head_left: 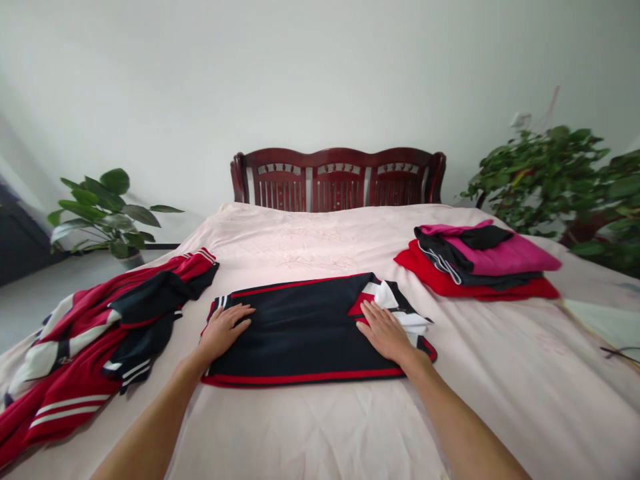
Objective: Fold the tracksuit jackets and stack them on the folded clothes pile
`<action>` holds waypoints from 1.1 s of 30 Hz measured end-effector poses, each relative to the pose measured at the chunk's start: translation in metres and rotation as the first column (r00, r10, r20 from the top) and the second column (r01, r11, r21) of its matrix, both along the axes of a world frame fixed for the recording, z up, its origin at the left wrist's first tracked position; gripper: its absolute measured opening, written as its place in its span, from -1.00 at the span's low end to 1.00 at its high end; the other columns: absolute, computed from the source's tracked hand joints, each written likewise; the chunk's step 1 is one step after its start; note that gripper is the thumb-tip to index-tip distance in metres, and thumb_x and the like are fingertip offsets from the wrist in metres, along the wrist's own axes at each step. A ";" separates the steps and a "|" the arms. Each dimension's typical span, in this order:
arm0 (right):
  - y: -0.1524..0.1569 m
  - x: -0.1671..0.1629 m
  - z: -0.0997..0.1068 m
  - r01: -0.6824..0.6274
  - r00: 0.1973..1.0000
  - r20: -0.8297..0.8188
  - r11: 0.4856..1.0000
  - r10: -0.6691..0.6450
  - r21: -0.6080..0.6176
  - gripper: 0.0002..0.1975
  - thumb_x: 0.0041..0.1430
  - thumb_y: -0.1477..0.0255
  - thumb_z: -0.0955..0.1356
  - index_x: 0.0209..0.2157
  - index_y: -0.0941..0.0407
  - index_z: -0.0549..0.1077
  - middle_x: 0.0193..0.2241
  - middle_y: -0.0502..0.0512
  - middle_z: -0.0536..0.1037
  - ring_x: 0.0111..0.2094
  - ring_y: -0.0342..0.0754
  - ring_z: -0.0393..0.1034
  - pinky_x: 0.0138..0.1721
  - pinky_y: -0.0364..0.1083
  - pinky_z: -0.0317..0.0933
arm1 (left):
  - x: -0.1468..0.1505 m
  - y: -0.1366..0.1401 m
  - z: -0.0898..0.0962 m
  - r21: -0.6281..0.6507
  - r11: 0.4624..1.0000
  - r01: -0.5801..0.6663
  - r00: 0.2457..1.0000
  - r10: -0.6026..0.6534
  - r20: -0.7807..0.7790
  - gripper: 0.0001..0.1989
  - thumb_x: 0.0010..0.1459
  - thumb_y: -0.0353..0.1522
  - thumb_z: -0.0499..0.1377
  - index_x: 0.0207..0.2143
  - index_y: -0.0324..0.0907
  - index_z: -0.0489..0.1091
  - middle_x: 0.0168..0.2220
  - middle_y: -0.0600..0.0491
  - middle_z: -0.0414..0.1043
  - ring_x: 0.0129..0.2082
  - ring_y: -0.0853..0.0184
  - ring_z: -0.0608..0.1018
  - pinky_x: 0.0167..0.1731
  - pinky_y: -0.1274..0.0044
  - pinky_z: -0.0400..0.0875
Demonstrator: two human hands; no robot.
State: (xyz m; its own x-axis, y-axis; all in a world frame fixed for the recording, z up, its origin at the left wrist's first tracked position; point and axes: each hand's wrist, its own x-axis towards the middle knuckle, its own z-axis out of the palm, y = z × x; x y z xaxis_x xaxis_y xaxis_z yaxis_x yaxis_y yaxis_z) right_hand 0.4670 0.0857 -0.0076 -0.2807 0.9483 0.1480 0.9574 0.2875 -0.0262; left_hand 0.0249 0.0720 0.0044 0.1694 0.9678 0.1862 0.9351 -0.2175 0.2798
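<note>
A navy polo shirt (305, 330) with red edging lies folded into a long flat shape on the bed, its white collar at the right end. My left hand (227, 328) rests flat on the shirt's left end, beside white stripes, with its fingers stretched out. On the collar end lies my right hand (385, 328), fingers extended across the red and white part. Neither hand grasps the cloth. To the left, a red, white and navy jacket (85, 333) is spread loosely, with navy cloth on top of it.
At the right sits a stack of folded clothes (485, 263) in red, dark grey and magenta. The pink bedsheet (310, 427) covers the bed up to a dark wooden headboard (340, 177). Potted plants stand left (107, 213) and right (550, 173) of the bed.
</note>
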 end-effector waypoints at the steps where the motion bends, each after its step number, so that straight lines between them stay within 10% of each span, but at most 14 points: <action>1: -0.001 0.003 -0.001 -0.007 1.000 0.002 1.000 0.007 0.016 -0.37 0.37 0.16 0.09 0.32 0.22 0.16 0.33 0.21 0.16 0.36 0.09 -0.03 0.33 0.13 -0.10 | -0.001 -0.001 0.001 -0.005 1.000 0.020 1.000 -0.020 -0.001 -0.57 0.30 -0.14 -0.03 0.13 0.05 0.40 0.23 0.05 0.35 0.28 0.16 0.30 0.30 0.13 -0.12; 9: -0.017 0.024 -0.004 -0.099 0.994 -0.022 0.974 0.106 0.206 -0.51 0.37 0.29 0.12 0.19 0.20 0.35 0.23 0.29 0.33 0.25 0.13 0.20 0.23 0.16 0.12 | -0.023 -0.027 -0.012 0.076 0.997 0.011 1.000 -0.011 0.005 -0.48 0.26 -0.08 0.01 0.23 0.06 0.31 0.36 0.01 0.12 0.37 0.08 0.10 0.30 0.13 -0.05; 16: -0.026 0.039 -0.006 -0.122 0.982 -0.096 0.941 0.160 0.316 -0.58 0.33 0.39 0.16 0.11 0.17 0.42 0.13 0.29 0.46 0.14 0.13 0.35 0.15 0.16 0.24 | -0.042 -0.027 -0.016 0.041 0.999 0.005 0.936 -0.019 0.350 -0.37 0.16 0.06 0.03 0.09 -0.14 0.48 0.30 -0.13 0.22 0.34 0.04 0.19 0.30 0.19 0.04; 22: -0.034 0.048 -0.006 0.017 0.938 -0.313 0.881 0.150 0.472 -0.64 0.30 0.45 0.17 -0.02 0.13 0.50 -0.07 0.18 0.59 -0.04 0.04 0.47 0.06 0.07 0.33 | -0.047 -0.042 -0.018 -0.005 0.995 -0.097 0.724 0.074 0.686 -0.38 -0.03 0.05 0.26 -0.01 -0.12 0.53 0.28 -0.10 0.26 0.32 0.05 0.23 0.32 0.22 0.03; 29: -0.035 0.089 0.005 0.377 0.835 -0.550 0.688 0.037 0.620 -0.63 0.24 0.44 0.17 -0.07 0.17 0.51 -0.15 0.24 0.59 -0.11 0.08 0.46 -0.02 0.07 0.32 | -0.045 -0.053 -0.018 -0.220 0.938 -0.269 0.260 0.290 0.921 -0.40 -0.19 -0.13 0.43 -0.05 -0.14 0.53 0.12 -0.09 0.47 0.08 0.10 0.53 0.08 0.33 0.45; 33: -0.032 0.112 0.000 0.553 0.726 -0.682 0.665 -0.089 0.502 -0.55 0.12 0.39 0.21 -0.02 0.22 0.50 -0.16 0.28 0.54 -0.14 0.11 0.43 -0.06 0.09 0.32 | -0.048 -0.050 -0.020 -0.265 0.920 -0.289 0.224 0.334 0.916 -0.51 -0.14 -0.21 0.41 -0.09 -0.12 0.55 0.07 -0.04 0.52 0.05 0.16 0.55 0.07 0.41 0.45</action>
State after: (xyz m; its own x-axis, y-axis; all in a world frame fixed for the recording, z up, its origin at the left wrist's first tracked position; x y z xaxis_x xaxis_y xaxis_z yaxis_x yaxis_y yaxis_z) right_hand 0.5787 0.0540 -0.0079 0.3810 0.5457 0.7464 0.8437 0.1250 -0.5221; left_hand -0.0231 0.0220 -0.0159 -0.4152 0.9087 -0.0446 0.0123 0.0546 0.9984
